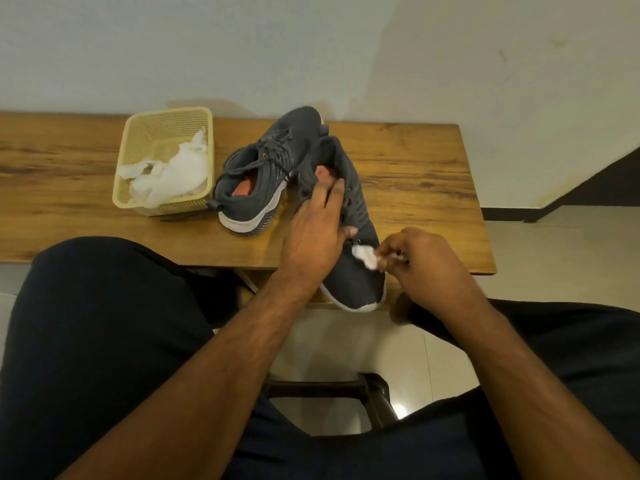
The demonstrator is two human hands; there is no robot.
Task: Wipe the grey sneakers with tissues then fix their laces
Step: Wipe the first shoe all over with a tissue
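Note:
Two grey sneakers with white soles are on a wooden table. The far sneaker rests on the table beside the basket, its dark laces loose. My left hand grips the near sneaker across its middle, toe pointing toward me and hanging over the table's front edge. A small crumpled white tissue is pinched in my right hand and pressed against the toe area of that shoe.
A yellow plastic basket holding several crumpled white tissues stands at the left on the wooden table. A wall runs behind the table. My knees in dark shorts sit below the table edge, with a tiled floor underneath.

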